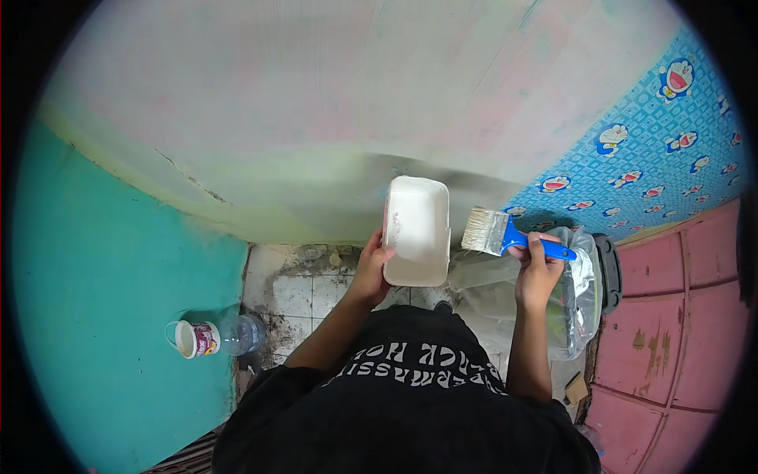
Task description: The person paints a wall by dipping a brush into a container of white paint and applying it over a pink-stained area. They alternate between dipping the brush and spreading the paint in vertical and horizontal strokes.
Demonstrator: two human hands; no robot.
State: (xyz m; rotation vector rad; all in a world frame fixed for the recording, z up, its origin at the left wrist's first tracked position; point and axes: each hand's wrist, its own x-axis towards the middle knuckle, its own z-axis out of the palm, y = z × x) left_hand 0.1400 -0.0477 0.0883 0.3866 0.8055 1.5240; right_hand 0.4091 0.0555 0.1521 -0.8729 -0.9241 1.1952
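Note:
My left hand (373, 268) is closed on the left side of a white rectangular tub (420, 233), with the thumb over its rim. Whitish paint coats the inside of the tub. To the right, my right hand (540, 267) grips the blue handle of a wide paintbrush (499, 231). Its pale, paint-crusted bristles point left, toward the tub but apart from it. Both hands are in front of the lower part of a wall (300, 158) with patchy whitish, pink and greenish paint.
A teal wall (118, 292) rises at left, near a small paint bucket (197, 339) and a clear plastic bottle (243, 335). Clear plastic sheeting (580, 316) covers a container on the right. Beyond are blue cartoon wallpaper (632, 158) and pink panels (643, 340). White floor tiles (292, 295) lie below.

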